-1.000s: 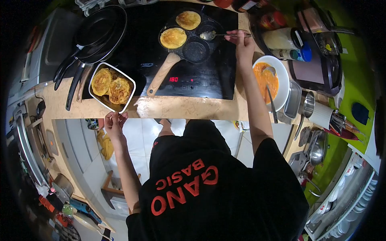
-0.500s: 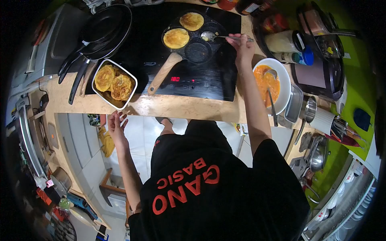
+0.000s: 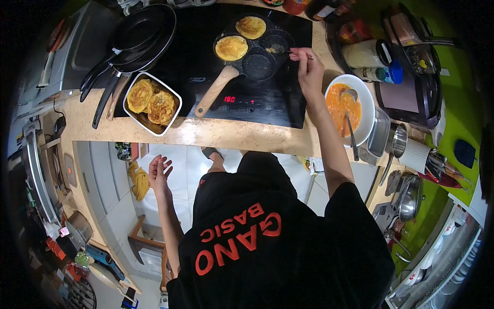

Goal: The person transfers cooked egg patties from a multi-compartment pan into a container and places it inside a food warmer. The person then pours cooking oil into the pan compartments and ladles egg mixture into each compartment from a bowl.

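My right hand (image 3: pixel 310 72) is closed on the handle of a spoon (image 3: pixel 278 49), whose tip is over the upper right well of a pan (image 3: pixel 257 66) with round wells. Two golden egg patties sit in the pan's left-hand wells: one at the back (image 3: pixel 251 27), one nearer the wooden handle (image 3: pixel 231 48). The two right-hand wells look dark, with small bits near the spoon. My left hand (image 3: pixel 161 172) hangs below the counter edge, fingers loosely apart and holding nothing. Near it on the counter stands a white-rimmed container (image 3: pixel 165 131) with browned patties.
The pan stands on a black cooktop (image 3: pixel 267 110) reading 180. To the right are a white bowl (image 3: pixel 366 98) of orange egg mixture with a ladle and a metal tray (image 3: pixel 380 131). Stacked frying pans (image 3: pixel 139 41) lie at left; jars (image 3: pixel 360 54) line the right.
My right hand has drawn the spoon from between the right-hand wells into the upper right well. My left hand has dropped away from the counter edge. The view has shifted slightly.
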`<state>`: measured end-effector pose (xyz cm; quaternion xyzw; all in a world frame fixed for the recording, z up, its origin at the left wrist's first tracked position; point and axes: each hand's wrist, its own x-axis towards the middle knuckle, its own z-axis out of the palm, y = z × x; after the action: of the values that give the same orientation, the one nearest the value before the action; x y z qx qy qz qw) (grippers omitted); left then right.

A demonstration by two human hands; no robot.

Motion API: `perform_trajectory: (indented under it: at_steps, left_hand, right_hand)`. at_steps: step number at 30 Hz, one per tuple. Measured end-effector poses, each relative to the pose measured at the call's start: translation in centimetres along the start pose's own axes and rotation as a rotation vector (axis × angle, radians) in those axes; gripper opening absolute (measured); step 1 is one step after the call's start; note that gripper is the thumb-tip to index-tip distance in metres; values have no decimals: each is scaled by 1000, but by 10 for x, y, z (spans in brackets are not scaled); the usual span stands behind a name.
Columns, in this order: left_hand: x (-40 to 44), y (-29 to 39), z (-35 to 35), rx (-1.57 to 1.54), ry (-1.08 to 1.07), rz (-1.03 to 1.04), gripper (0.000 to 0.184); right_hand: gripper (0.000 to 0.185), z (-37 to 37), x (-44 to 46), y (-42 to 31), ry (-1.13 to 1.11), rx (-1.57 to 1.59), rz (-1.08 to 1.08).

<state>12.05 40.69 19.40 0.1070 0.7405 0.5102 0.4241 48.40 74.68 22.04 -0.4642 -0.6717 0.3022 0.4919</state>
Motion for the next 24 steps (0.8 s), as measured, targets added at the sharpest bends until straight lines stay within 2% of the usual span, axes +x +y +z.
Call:
perform_trajectory:
  at_steps: [1,4,5,7,9,14,16,20,24]
  left_hand:
    - [-3,0,-1,33,-9,-22,36]
    - [-4,-6,-9,37,-9,-25,37]
    - [-5,-9,-11,38,-10,-27,37]
    - [-5,-13,-15,12,25,-29,25]
    - [-7,-15,-16,7,12,-32,25]
    - [-12,-18,-14,30,-37,-79,25]
    - [-12,-20,-14,69,-87,-102,36]
    - [-12,-24,-14,104,-118,-136,28]
    - [-14,-22,-16,117,-137,-122,29]
  right_hand:
    - [17,-2,2,2,1,1,0]
    - [20,-9,13,14,108,-37,6]
    - [21,-9,17,15,90,-50,-3]
    - [22,-8,17,16,75,-63,-17]
    - [23,-2,7,5,28,20,16]
    - [23,-1,8,4,69,17,8]
    - [24,1,7,3,76,-7,11]
    - [24,1,6,-1,95,-59,13]
    - [24,9,2,-13,114,-1,60]
